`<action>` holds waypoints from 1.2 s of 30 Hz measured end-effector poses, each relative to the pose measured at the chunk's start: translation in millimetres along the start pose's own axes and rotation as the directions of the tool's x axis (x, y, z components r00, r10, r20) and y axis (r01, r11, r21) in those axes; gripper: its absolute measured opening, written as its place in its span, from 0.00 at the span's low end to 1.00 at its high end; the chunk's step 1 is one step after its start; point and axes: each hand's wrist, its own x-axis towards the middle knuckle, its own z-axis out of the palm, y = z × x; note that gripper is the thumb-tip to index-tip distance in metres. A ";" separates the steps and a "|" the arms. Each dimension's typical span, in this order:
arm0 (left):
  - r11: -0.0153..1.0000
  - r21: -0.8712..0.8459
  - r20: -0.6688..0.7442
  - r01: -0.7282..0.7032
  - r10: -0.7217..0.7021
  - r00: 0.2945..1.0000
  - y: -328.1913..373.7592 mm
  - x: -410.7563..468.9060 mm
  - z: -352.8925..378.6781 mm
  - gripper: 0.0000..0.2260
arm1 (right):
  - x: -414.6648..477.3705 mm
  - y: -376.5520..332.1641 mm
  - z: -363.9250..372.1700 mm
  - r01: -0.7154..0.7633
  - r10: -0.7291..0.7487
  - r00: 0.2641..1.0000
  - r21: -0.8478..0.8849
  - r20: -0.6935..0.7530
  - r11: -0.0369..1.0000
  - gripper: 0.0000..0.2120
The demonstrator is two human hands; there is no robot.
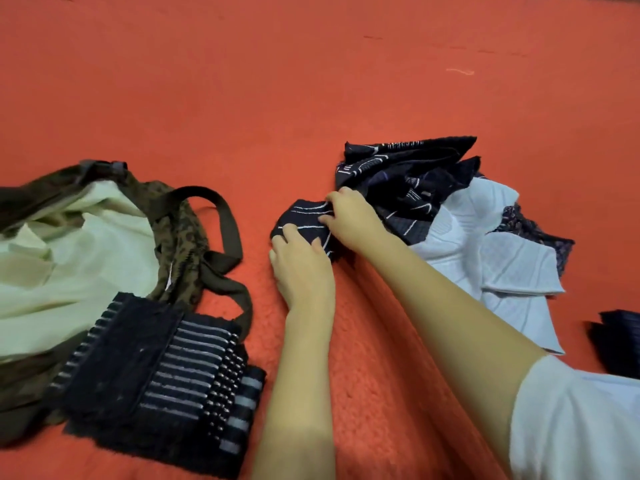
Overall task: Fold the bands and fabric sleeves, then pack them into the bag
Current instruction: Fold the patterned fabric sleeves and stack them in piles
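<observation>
A dark navy band with thin white lines (304, 218) lies bunched on the red blanket at centre. My left hand (301, 268) grips its near edge and my right hand (353, 220) pinches its far right side. Right behind it sits a loose heap of dark patterned sleeves (408, 171) and pale blue-white sleeves (502, 251). On the left lies the camouflage bag (180, 233), open, showing a cream lining (79, 258) and dark straps. A stack of folded dark striped bands (162, 379) rests on the bag's front edge.
The red blanket (242, 98) covers the whole surface, with open stretch at the back and between bag and heap. Another dark folded piece (616, 337) lies at the right edge. My white sleeve fills the lower right corner.
</observation>
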 end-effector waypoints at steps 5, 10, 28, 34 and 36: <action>0.960 -0.239 -0.065 -0.145 0.134 0.989 2.5 -13.2 -11.2 0.16 | -30.1 12.9 -13.7 -0.027 0.071 0.985 0.268 -0.156 0.963 0.22; 0.798 -0.459 -0.087 -0.391 0.398 0.913 8.9 -39.7 -34.2 0.22 | -91.9 17.7 -32.9 0.071 0.131 0.927 0.509 -0.350 0.858 0.06; 0.921 -0.128 0.250 -0.367 0.388 0.887 -36.2 -116.7 -58.9 0.12 | -257.7 29.4 3.2 -0.084 0.257 0.964 0.842 -0.066 0.533 0.19; 0.832 -0.226 0.156 -0.507 0.544 0.824 -46.0 -127.4 -70.5 0.12 | -252.0 19.6 -1.2 0.034 0.274 0.926 0.779 -0.261 0.626 0.20; 0.778 -0.362 0.123 -0.514 0.586 0.801 -45.0 -126.6 -73.4 0.16 | -250.7 16.8 -9.4 0.071 0.254 0.924 0.781 -0.286 0.621 0.19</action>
